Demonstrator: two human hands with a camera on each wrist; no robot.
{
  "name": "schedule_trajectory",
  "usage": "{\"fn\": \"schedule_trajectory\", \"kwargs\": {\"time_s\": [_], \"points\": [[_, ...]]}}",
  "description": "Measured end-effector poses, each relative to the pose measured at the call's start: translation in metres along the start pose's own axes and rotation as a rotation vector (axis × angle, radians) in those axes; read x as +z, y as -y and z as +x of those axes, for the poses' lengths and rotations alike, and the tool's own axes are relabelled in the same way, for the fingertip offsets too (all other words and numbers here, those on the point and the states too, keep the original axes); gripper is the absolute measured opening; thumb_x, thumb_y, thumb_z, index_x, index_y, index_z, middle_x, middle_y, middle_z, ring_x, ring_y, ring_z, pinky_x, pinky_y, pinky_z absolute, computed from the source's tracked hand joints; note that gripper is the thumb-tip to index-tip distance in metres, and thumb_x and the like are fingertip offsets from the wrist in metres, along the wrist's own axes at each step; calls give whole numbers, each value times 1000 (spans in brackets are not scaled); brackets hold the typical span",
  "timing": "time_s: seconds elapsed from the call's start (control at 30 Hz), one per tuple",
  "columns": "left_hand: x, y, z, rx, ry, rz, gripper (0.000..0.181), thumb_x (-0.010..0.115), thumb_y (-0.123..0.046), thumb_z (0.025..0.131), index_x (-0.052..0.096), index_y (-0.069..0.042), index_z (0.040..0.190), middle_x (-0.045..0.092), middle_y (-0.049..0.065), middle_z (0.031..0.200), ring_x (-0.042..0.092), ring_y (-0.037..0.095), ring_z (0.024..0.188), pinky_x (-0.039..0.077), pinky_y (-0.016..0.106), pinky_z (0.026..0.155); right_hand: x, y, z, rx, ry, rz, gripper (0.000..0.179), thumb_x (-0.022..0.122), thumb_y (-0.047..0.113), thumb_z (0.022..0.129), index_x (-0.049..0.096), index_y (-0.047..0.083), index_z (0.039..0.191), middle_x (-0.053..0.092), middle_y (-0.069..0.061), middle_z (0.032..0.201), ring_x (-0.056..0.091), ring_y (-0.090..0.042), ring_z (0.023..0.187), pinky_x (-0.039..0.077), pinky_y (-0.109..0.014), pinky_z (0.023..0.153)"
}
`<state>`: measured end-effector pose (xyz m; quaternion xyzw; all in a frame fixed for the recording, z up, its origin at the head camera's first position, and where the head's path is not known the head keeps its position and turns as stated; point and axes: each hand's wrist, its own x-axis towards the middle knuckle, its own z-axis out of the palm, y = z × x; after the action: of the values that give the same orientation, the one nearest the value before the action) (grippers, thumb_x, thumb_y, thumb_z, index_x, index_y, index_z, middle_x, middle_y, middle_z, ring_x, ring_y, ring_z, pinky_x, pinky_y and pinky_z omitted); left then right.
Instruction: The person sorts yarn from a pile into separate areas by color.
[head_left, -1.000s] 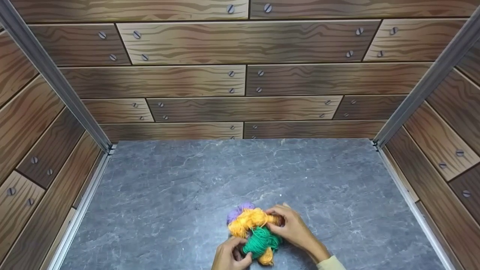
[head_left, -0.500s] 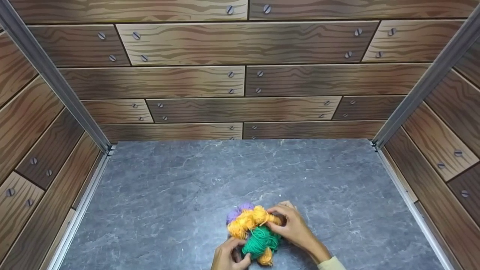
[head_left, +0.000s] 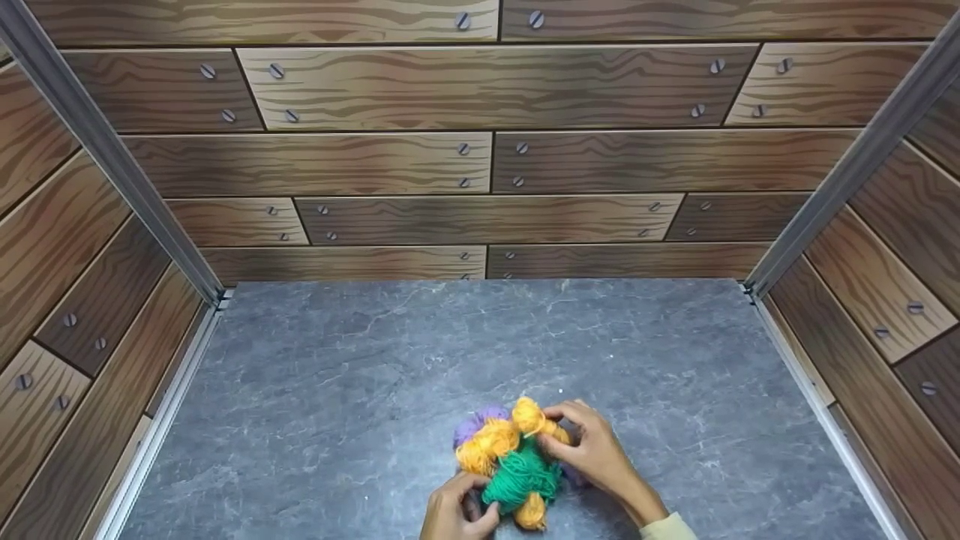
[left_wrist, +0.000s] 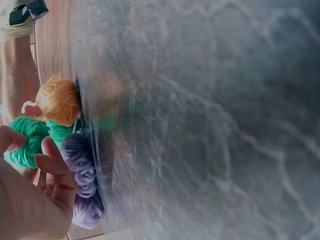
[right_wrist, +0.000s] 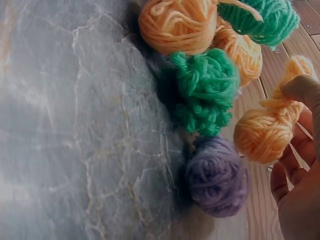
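Orange yarn [head_left: 528, 415] sits pinched in our right hand [head_left: 596, 454], green yarn [head_left: 519, 481] in our left hand [head_left: 452, 508]; we should squeeze only lightly.

Gray marbled table [head_left: 337, 390] with pale veins, tiny white specks [head_left: 561, 391] on it, heap of yarn [head_left: 521, 476] near the middle of its near side, orange ball [head_left: 531, 512] nearest, green bundle [right_wrist: 207, 85] and purple ball [right_wrist: 217, 175] at right, purple yarn [left_wrist: 80, 162] at left.

the green yarn [head_left: 525, 474], orange yarn [right_wrist: 263, 136] and purple yarn [right_wrist: 218, 177] look fuzzy, bumpy and matt. the table top [head_left: 375, 360] looks like smooth, shiny grey stone. the walls [head_left: 337, 161] look like wood, the corner posts [head_left: 103, 142] like dull metal.
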<state>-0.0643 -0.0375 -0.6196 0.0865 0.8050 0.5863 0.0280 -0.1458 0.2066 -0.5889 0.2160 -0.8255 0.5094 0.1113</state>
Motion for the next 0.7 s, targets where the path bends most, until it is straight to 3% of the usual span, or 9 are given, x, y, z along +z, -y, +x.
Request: {"fn": "schedule_trajectory", "kwargs": {"time_s": [0.1, 0.33, 0.47, 0.7], "points": [[-1, 0, 0, 4, -1, -5, 15, 77, -17, 86, 75, -12, 100, 65, -6, 79, 51, 1, 57, 47, 21, 54, -3, 6, 1, 9, -22, -5, 31, 85, -3, 79, 75, 11, 105, 73, 4, 99, 64, -14, 93, 55, -33, 79], [-2, 0, 0, 8, -15, 14, 14, 78, -16, 86, 75, -12, 99, 65, -6, 77, 51, 2, 56, 46, 21, 53, -8, -19, -2, 20, -110, -78, 39, 88, -4, 73, 73, 12, 105, 71, 5, 95, 65, -12, 87, 52, -27, 77], [-2, 1, 1, -3, -26, 23, 14, 78, -15, 86, 75, -11, 99, 65, -5, 76, 49, 0, 55, 47, 21, 54, -15, -22, -2, 47, -137, -83, 38, 88, -4, 72, 71, 13, 102, 71, 7, 93, 65, -12, 86, 49, -25, 78], [-2, 3, 1, 32, -53, 25, 14, 80, -14, 85, 76, -13, 99, 65, -2, 75, 50, 1, 55, 48, 21, 57, -32, 0, 1, 79, -194, -60, 30, 84, -8, 74, 71, 4, 98, 72, 0, 88, 65, -15, 81, 51, -24, 76]]}}
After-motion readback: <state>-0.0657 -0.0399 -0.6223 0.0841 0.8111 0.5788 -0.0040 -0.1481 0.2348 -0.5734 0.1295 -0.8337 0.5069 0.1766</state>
